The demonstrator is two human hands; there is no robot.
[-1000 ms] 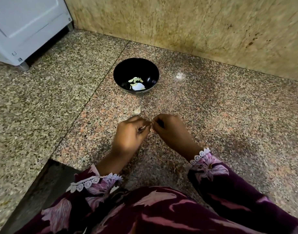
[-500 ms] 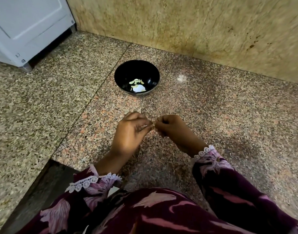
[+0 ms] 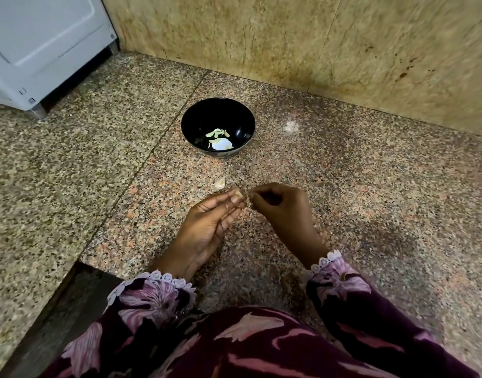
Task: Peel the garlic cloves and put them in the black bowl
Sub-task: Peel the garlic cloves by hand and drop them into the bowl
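both hands meet low over the floor, left hand [image 3: 207, 225] palm up pinching a garlic clove [image 3: 238, 193] at its fingertips, right hand [image 3: 282, 208] curled, pinching its skin.

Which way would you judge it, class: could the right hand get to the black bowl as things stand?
Probably yes: only bare granite floor lies between the right hand and the black bowl, but it is pinching garlic skin.

My bowl [image 3: 218, 126] sits on the floor [image 3: 343, 186] ahead of me, peeled cloves [image 3: 217, 133] in it. A skin scrap [image 3: 219, 182] lies between bowl and hands. Wall [image 3: 289, 36] behind, appliance [image 3: 43, 45] far left.
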